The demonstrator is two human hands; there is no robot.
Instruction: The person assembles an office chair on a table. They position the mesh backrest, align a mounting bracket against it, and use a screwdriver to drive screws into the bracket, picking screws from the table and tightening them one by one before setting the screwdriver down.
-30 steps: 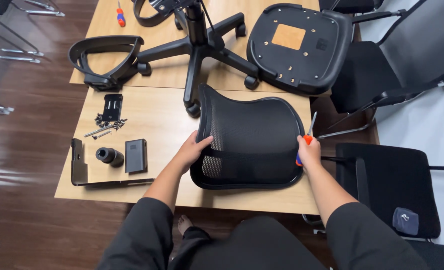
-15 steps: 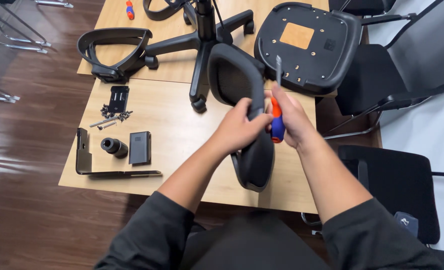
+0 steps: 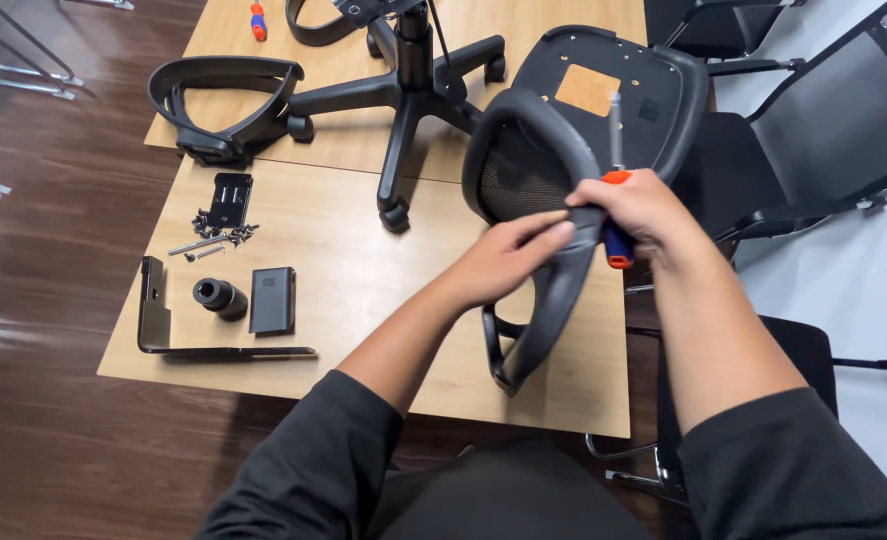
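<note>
A black mesh chair backrest point(image 3: 523, 175) stands on edge above the wooden table point(image 3: 343, 290), turned sideways to me. My left hand point(image 3: 508, 262) grips its frame from the near side. My right hand point(image 3: 638, 210) holds the other side of the frame together with a screwdriver point(image 3: 616, 215) that has an orange and blue handle and a shaft pointing up. Behind the backrest lies the upturned black seat pan point(image 3: 613, 90) with a wooden patch in its middle.
A black star base with castors point(image 3: 403, 90) lies at the table's back, two armrest loops point(image 3: 225, 105) near it. Loose screws and a bracket plate point(image 3: 218, 215), an L-shaped bar point(image 3: 163, 325), a cylinder point(image 3: 218, 297) and a small black box point(image 3: 271, 300) lie left. Black chairs point(image 3: 813, 150) stand right.
The backrest lay flat on the table a second ago; both hands have lifted it and turned it on edge. The view has also shifted slightly closer.
</note>
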